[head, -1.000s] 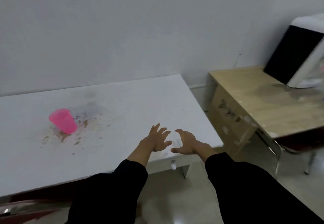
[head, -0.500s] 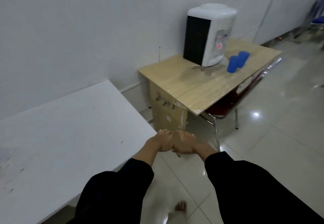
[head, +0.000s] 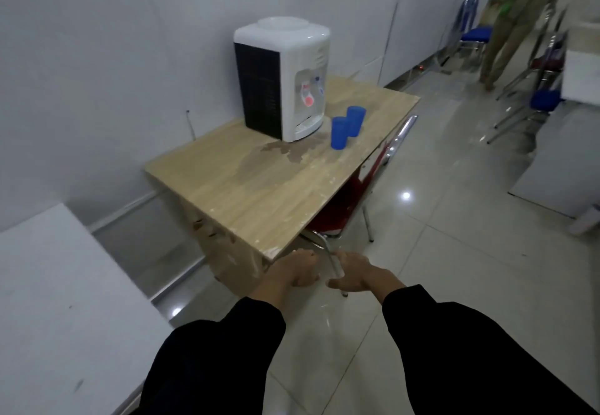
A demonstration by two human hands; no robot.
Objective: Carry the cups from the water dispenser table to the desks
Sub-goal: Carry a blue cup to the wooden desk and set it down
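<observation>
**Two cups wait at the far end of the dispenser table; both hands empty**

Two blue cups stand upright on the wooden table [head: 259,193], touching or nearly so, just in front of the water dispenser [head: 282,76]. The nearer cup [head: 339,133] sits beside the dispenser's tap side; the farther cup [head: 355,121] stands just behind it, toward the table's far right corner. Both lie close to the table's right edge, with a damp-looking stain spreading on the wood near the dispenser's base.

The person's left hand [head: 292,270] and right hand [head: 360,276] hang low, just off the table's near corner, close together but apart. Both hold nothing; the fingers are loosely curled and turned downward, neither spread wide nor closed into a fist.

The relation that matters: the cups lie ahead and slightly right of the hands, the whole length of the tabletop away. Their long axes are vertical, so a side grasp around each wall seems the natural approach. The right hand is somewhat nearer, as the cups hug the right edge; walking along that edge would likely bring both within reach, one per hand.

Counted: two cups, one dispenser, one wooden table. A white desk [head: 48,301] lies at the lower left, a likely destination. A red chair [head: 344,210] is tucked under the table's right side and could obstruct the approach.
</observation>
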